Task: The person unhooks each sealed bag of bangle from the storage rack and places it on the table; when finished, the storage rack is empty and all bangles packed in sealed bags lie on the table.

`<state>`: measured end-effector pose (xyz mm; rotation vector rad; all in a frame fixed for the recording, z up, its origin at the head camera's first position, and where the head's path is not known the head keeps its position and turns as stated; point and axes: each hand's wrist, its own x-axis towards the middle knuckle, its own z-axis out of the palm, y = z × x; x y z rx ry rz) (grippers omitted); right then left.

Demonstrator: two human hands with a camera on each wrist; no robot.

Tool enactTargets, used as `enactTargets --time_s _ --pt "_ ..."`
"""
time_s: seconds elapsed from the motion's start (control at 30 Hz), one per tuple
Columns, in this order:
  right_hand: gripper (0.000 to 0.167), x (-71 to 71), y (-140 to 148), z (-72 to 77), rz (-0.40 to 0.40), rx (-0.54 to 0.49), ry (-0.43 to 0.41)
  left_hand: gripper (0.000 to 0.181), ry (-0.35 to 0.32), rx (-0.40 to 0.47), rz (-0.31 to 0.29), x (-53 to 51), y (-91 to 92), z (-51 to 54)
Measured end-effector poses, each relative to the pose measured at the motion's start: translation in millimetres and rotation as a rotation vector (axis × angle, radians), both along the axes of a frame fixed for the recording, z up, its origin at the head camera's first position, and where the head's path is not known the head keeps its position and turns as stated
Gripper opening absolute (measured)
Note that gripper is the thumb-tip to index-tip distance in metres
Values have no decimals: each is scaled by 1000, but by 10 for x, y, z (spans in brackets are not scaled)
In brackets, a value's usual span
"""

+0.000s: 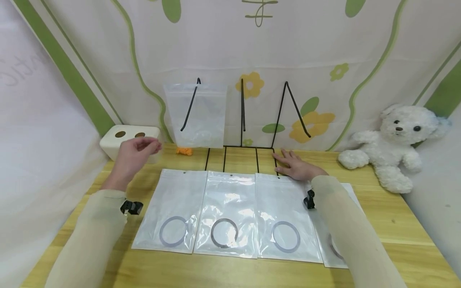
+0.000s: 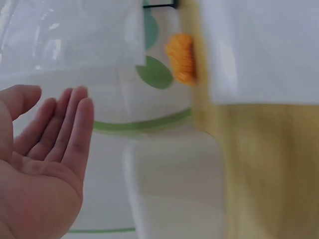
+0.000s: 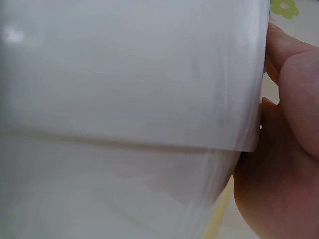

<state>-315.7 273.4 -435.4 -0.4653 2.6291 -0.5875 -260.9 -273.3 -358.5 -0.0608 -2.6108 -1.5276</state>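
My left hand (image 1: pixel 138 150) is raised in front of the white box with round holes (image 1: pixel 112 140). In the left wrist view its fingers (image 2: pixel 75 127) extend with nothing between them, near a clear zip bag (image 1: pixel 201 116) hanging on the left prong of a black wire rack (image 1: pixel 242 112). My right hand (image 1: pixel 297 166) rests with spread fingers at the right end of the rack's base, by the top of a flat bag (image 1: pixel 284 200). Several such bags lie in a row, each with a bangle-like ring (image 1: pixel 286 237) inside; my right forearm partly covers the rightmost.
An orange bundle (image 1: pixel 184 151) lies beneath the hanging bag. A white teddy bear (image 1: pixel 394 140) sits at the back right of the wooden table (image 1: pixel 399 224). A patterned curtain (image 1: pixel 223 44) stands behind the rack.
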Motion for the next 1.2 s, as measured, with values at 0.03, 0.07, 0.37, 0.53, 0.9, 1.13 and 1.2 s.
enactTargets --time_s 0.03,0.07,0.37,0.53,0.9,1.13,1.2 --pt "75 3 3 0 0 -1 1 44 29 11 12 -19 39 58" --pt "75 4 5 -2 -1 2 2 44 56 12 26 -40 78 116" --pt "75 12 15 -14 13 9 12 43 192 70 79 -199 333 526" --pt "75 9 20 -3 14 14 11 42 232 89 106 -275 452 682" --pt "75 -2 22 -24 13 24 13 39 305 109 143 -473 643 884" --pt "74 -6 6 -15 16 26 11 36 325 65 171 -515 726 966" --pt "74 -6 1 -11 16 25 13 33 339 63 176 -516 747 975"
